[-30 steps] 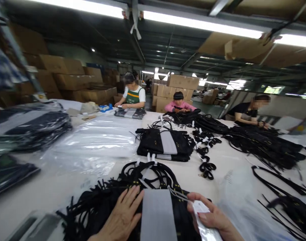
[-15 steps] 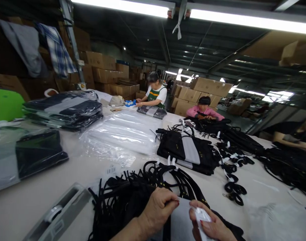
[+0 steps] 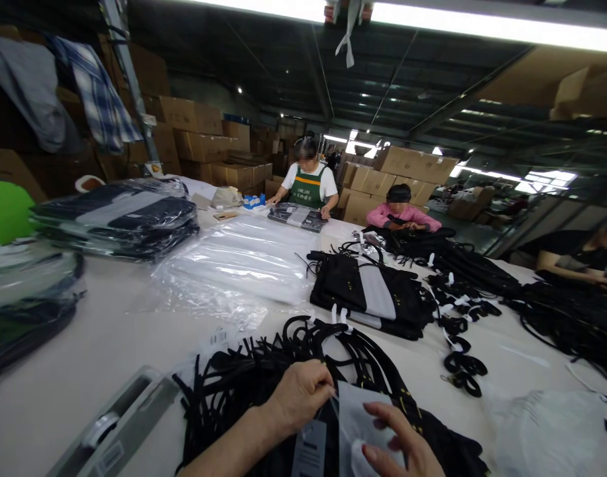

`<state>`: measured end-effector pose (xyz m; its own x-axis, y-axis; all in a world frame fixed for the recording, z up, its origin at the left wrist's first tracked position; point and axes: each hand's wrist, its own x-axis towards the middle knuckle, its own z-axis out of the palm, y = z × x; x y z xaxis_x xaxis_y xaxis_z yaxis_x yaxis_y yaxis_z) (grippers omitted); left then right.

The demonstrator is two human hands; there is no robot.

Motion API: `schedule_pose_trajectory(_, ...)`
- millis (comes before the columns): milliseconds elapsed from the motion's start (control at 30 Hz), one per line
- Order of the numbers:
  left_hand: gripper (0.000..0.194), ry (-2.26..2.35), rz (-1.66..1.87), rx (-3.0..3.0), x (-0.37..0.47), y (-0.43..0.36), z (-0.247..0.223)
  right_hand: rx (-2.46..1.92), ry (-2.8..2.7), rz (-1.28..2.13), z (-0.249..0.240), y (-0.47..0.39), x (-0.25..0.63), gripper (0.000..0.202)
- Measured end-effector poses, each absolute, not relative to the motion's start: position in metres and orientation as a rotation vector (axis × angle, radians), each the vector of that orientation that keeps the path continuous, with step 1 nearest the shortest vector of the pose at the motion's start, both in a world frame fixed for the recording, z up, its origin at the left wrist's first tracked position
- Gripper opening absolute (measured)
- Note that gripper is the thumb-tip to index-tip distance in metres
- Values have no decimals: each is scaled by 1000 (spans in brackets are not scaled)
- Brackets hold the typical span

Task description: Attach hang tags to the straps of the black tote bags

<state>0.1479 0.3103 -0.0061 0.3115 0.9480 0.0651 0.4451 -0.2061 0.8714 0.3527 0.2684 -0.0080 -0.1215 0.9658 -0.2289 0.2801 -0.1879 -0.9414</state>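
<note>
Nearby, left hand (image 3: 303, 392) pinching strap, bare tabletop (image 3: 119, 331) left of bags (image 3: 244, 414).

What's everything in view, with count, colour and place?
Table: one, pale, centre
Front pile: one, black, nearest
Folded stack: one, black and grey, centre
Loose goods: uncounted, black, right
Coiled loops: several, black, right
Plastic sheets: uncounted, clear, centre
Wrapped goods: several, dark, left and centre
Tag: one, grey, bottom
Device: one, grey, lower left
Unclear object: one, green, left
Cartons: many, brown, background
Hanging cloths: two, grey, plaid, left
Lights: several, white, overhead
People: three, varied tops, beyond table
Left hand: one, bare, bottom centre
Right hand: one, bare, alongside
</note>
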Motion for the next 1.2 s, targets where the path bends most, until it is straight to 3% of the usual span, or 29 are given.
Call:
schedule_pose_trajectory(100,16,1151,763,1918,151,312,-1,-1438,-1656,1113,-3,275,331,51)
schedule_pose_trajectory(267,12,1158,764,1815,146,321,9,-1339,-1601,1343,-11,290,303,34)
schedule_pose_trajectory(400,20,1229,654,1716,133,334,5,-1436,-1408,1418,-14,295,306,40)
schedule_pose_trajectory(500,28,1516,490,1749,129,346,-3,-1579,-1379,1282,-17,297,312,40)
schedule_pose_trajectory(633,20,1604,370,1676,137,357,-12,-1628,-1498,1109,-21,299,312,40)
schedule_pose_trajectory(933,24,1440,541,1207,136,360,-20,-1635,-1582,1194,-23,302,300,40)
schedule_pose_trajectory(1200,26,1158,570,1129,128,364,-19,-1601,-1608,1165,-35,305,288,38)
